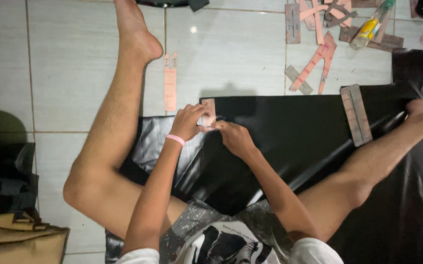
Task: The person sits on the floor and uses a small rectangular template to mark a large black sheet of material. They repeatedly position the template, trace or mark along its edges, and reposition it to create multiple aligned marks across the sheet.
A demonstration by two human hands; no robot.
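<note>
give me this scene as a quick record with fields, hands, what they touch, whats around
left hand: left hand presses a small pinkish template onto the sheet corner
right hand: right hand beside it, fingers at the template's lower edge
surface: black sheet spread on a tiled floor
on sheet: long pinkish strip
on floor: narrow template, more cutouts, a bottle
left edge: bags

- I see dim indoor light, with a bright glare spot on the floor tile [193, 30] above my left hand [188, 122].
- Glossy streaks run across the black sheet [289, 127] right of my right hand [234, 137].
- A soft shadow lies just above both hands.
- The left edge falls dark and murky.
</note>
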